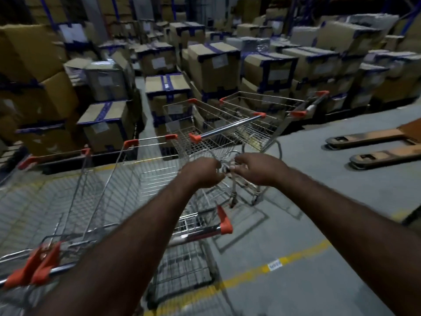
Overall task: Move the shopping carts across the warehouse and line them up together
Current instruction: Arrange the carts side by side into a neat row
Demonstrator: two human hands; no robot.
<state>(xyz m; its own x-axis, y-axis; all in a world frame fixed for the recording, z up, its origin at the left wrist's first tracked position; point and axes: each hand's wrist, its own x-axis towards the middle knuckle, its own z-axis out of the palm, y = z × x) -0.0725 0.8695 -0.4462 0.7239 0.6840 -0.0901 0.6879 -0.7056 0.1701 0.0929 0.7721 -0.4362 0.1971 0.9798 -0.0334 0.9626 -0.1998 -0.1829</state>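
Several wire shopping carts with orange corner caps stand before me. Two nested carts (127, 179) fill the lower left, their chrome handle (198, 231) under my arms. Ahead, a third cart (218, 135) stands angled with its handle toward me, and a fourth cart (273, 112) sits nested behind it. My left hand (202, 172) and my right hand (257, 167) reach over the near carts and meet at the lower wire frame of the third cart, fingers curled around its wires.
Stacked cardboard boxes (211, 65) with blue tape line the back and left (34, 92). An orange pallet jack's forks (378, 147) lie on the grey floor at the right. A yellow floor line (273, 265) crosses near my feet.
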